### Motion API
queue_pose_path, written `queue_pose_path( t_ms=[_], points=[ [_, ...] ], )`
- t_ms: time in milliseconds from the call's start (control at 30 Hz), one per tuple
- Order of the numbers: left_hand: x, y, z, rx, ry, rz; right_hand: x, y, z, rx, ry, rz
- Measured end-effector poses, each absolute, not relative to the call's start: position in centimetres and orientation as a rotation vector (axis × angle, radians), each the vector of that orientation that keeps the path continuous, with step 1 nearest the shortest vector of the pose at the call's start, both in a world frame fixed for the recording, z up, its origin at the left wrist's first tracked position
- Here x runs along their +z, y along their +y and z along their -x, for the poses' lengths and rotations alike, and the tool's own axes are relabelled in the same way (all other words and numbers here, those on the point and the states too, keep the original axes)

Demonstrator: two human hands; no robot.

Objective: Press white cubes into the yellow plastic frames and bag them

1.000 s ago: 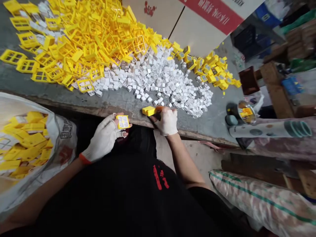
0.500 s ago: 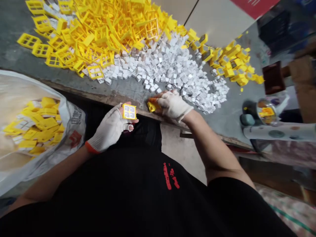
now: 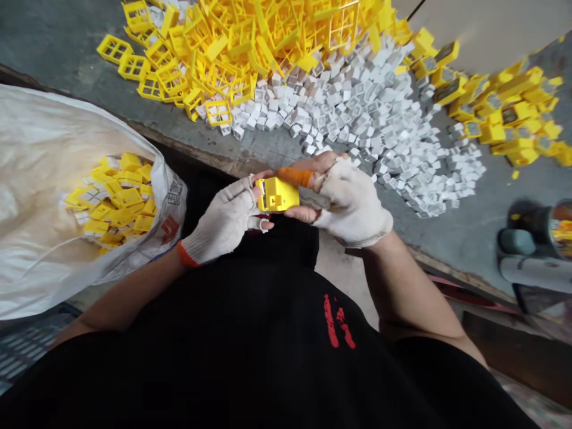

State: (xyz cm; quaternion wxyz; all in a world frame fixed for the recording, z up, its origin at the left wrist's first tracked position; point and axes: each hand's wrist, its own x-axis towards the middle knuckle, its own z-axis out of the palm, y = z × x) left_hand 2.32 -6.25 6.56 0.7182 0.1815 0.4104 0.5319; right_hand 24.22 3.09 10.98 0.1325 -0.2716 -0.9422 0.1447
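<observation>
My left hand (image 3: pixel 226 217), in a white glove with bare fingertips, is closed around the edge of a small yellow window frame (image 3: pixel 260 195), now seen almost edge-on. White cubes sat in its four openings a moment ago; its face is hidden now. My right hand (image 3: pixel 351 199), gloved likewise with an orange cover on one finger, grips a yellow plastic housing (image 3: pixel 283 195) between thumb and fingers. The housing meets the frame in front of my body; whether they are joined I cannot tell. Just beyond my hands lie many loose white cubes (image 3: pixel 348 113).
A heap of yellow window frames (image 3: pixel 241 36) covers the back of the grey table (image 3: pixel 58 47). More yellow housings (image 3: pixel 513 116) are piled at right. At left stands an open white sack (image 3: pixel 53 137) with yellow-and-white pieces (image 3: pixel 118 199) inside. Containers (image 3: pixel 529 229) stand far right.
My right hand has lifted the yellow housing from the table's edge and brought it to the frame in my left hand. The left hand has turned the frame edge-on. The view has shifted.
</observation>
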Motion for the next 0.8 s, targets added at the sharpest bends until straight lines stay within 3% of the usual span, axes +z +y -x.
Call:
queue_pose_path(
  t_ms=[300,600,700,800],
  points=[
    [6.8,-6.3,-2.7,1.154,0.923,-0.431,10.4,3.0,-25.0,0.42,-2.571,0.591],
    [8.0,-7.1,-2.5,1.171,1.252,-0.868,9.4,0.4,-23.4,0.374,-2.699,0.841],
    [8.7,-7.1,-2.0,1.157,1.409,-1.109,7.9,-0.3,-22.7,0.596,-2.469,0.929],
    [9.5,-7.4,-2.0,1.17,1.439,-1.195,7.1,-0.1,-22.4,1.119,-2.022,0.915]
  ],
)
